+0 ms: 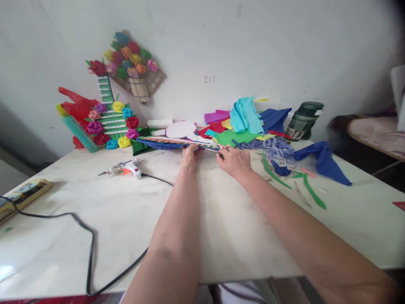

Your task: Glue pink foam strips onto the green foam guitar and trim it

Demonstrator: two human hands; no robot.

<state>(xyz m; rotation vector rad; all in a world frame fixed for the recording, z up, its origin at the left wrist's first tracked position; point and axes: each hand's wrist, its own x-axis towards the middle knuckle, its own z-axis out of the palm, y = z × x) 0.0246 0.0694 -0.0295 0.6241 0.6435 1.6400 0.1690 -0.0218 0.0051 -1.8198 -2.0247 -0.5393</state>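
Observation:
Both my arms reach across a white table (221, 228) to its far side. My left hand (190, 156) and my right hand (234, 161) both grip the near edge of a long flat striped piece (164, 140) that lies among coloured paper. Each hand has its fingers curled onto that piece. A blue sheet (155, 145) lies under the piece's left end. Just right of my right hand sits a tangle of pale blue-white yarn (275, 150).
A glue gun (126, 169) lies left of my hands, its black cord (91, 245) running to a socket block (22, 193) at the left edge. Paper-flower crafts (110, 122) lean on the wall. Coloured paper heap (243, 118), dark green bottle (303, 120), green strips (313, 194) at right.

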